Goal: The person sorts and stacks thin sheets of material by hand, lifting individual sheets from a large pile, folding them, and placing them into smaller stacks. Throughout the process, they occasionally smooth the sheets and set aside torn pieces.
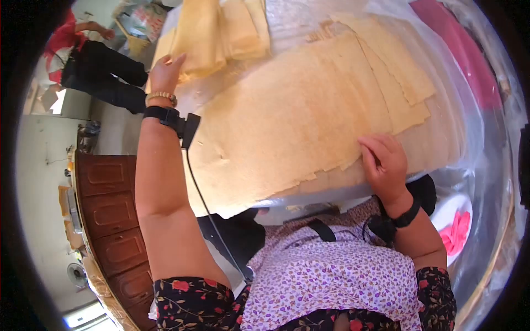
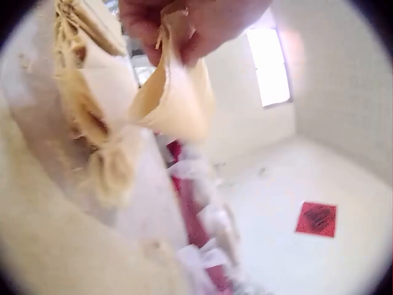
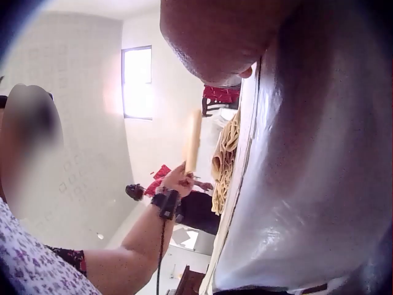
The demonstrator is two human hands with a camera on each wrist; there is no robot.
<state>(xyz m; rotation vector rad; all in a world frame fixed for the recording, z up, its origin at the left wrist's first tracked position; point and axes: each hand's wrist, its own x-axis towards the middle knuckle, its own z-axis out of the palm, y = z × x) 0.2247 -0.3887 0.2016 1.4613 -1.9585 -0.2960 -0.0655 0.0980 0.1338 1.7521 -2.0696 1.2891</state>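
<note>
My left hand grips a folded, thin yellow sheet at the table's far left. In the left wrist view, thumb and fingers pinch this folded sheet, which hangs in a loop below them. Raised above the table, it shows as a pale upright strip in the right wrist view. Across the table lies a stack of wide, flat yellow sheets with ragged edges. My right hand rests at the near right edge of this stack, its fingers loosely bent.
More folded sheets lie at the far end, seen as a layered pile in the right wrist view. Clear plastic covers the table. Another person stands beyond it. A brown cabinet is on the left.
</note>
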